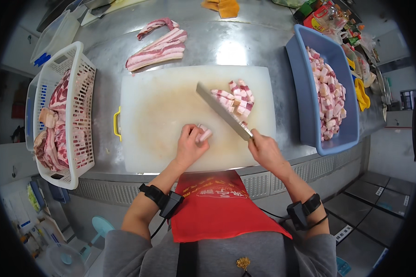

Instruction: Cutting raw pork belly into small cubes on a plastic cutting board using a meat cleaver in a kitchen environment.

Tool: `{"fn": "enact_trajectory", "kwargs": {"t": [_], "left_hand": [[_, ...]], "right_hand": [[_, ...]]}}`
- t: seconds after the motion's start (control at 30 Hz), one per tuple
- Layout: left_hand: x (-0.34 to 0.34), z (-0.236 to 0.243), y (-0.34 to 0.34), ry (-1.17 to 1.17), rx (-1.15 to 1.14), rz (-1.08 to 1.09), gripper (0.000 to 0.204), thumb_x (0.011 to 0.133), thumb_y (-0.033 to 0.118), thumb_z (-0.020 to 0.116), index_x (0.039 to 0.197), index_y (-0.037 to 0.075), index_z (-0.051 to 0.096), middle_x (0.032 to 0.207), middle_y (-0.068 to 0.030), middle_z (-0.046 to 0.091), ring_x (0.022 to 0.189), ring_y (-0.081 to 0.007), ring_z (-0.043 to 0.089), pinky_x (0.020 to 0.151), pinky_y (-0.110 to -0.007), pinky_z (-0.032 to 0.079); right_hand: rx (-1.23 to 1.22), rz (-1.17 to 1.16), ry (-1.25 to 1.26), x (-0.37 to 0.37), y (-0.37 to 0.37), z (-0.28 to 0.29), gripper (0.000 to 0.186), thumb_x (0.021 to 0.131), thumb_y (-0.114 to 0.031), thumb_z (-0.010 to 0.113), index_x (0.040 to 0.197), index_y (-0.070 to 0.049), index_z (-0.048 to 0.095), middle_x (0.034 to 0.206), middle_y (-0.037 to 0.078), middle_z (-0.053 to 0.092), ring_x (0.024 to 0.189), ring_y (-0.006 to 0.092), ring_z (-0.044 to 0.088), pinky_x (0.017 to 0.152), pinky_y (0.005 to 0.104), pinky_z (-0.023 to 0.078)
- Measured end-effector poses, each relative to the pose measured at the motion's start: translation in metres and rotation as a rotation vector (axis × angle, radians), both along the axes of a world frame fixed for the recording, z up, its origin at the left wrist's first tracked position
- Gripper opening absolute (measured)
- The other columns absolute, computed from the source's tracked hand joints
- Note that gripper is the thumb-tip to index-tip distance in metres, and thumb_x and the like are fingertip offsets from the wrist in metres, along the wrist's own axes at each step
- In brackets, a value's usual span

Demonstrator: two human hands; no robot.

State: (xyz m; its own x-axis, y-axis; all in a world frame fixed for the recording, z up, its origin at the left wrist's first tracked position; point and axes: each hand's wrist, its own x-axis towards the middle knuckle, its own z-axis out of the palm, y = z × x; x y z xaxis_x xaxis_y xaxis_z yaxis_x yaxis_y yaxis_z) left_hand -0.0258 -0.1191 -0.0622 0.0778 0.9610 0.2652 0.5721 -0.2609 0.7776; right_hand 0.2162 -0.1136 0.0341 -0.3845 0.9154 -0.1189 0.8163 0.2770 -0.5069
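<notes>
My left hand (191, 145) is closed on a short strip of pork belly (204, 134) over the lower middle of the white cutting board (157, 106). In my right hand (265, 150) is the handle of a cleaver (224, 111). Its long blade slants up and to the left across the board, apart from the strip. Just beyond the blade lies a small heap of cubed pork belly (240, 99). The cleaver's handle is mostly hidden by my fingers.
Left of the board stands a white basket (74, 120) holding large pork pieces. A blue-grey tub (316, 134) of pork cubes is at the right. Whole pork belly strips (159, 51) lie on the steel table (111, 60) behind the board. An orange cloth (227, 8) is farther back.
</notes>
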Motion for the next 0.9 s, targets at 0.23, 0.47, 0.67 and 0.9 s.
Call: {"fn": "enact_trajectory", "kwargs": {"t": [0.23,0.47,0.67,0.9], "left_hand": [[0.005,0.004,0.005,0.121,0.241,-0.103,0.024,0.066,0.007,0.072,0.087,0.007,0.062,0.101,-0.0122,0.050,0.090,-0.0280,0.054,0.069,-0.036,0.049],[0.003,0.004,-0.002,0.140,0.138,-0.020,0.023,0.066,0.009,0.075,0.086,0.008,0.064,0.096,-0.0096,0.053,0.085,-0.0264,0.052,0.066,-0.034,0.048],[0.004,0.001,0.000,0.120,0.138,-0.021,0.024,0.065,0.008,0.075,0.086,0.007,0.064,0.094,-0.0107,0.053,0.085,-0.0275,0.051,0.067,-0.035,0.048],[0.003,-0.001,0.002,0.118,0.156,-0.036,0.025,0.065,0.006,0.075,0.087,0.006,0.065,0.093,-0.0117,0.053,0.084,-0.0281,0.050,0.068,-0.035,0.047]], "right_hand": [[0.004,-0.139,0.184,-0.003,0.000,0.020,0.013,0.084,-0.004,0.053,0.093,0.002,0.046,0.067,0.021,0.058,0.060,0.0413,0.057,0.053,0.0465,0.044],[-0.136,0.049,0.044,-0.014,-0.018,0.030,0.014,0.086,-0.008,0.052,0.093,-0.001,0.043,0.070,0.021,0.059,0.062,0.0418,0.057,0.055,0.0489,0.046],[-0.217,0.049,0.000,-0.017,-0.023,0.034,0.014,0.086,-0.009,0.051,0.092,0.000,0.042,0.070,0.022,0.059,0.062,0.0429,0.057,0.056,0.0507,0.046],[-0.273,0.052,-0.079,-0.019,-0.025,0.038,0.012,0.087,-0.009,0.049,0.092,0.000,0.042,0.072,0.022,0.060,0.062,0.0424,0.058,0.057,0.0505,0.048]]}}
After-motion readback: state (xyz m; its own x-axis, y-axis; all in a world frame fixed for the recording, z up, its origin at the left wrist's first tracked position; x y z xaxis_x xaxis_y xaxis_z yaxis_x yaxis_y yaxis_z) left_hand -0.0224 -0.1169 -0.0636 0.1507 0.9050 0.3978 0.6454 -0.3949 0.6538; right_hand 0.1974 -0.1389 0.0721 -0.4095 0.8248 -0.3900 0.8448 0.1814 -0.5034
